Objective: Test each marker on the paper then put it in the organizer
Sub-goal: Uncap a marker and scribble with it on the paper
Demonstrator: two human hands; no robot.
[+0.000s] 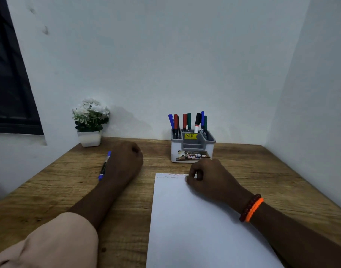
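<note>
I count eight markers (188, 122) standing in the organizer (192, 147) just beyond my right hand (206, 177), which pinches a dark marker tip at the far edge of one paper sheet (194, 225). One blue marker (104, 165) lies just left of my left hand (125, 161), a fist holding nothing.

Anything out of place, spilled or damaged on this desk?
Nothing spilled or broken. One blue marker lies loose on the desk beside the left hand, outside the organizer where the others stand. The right hand rests at the paper's top edge, by faint scribbles.
</note>
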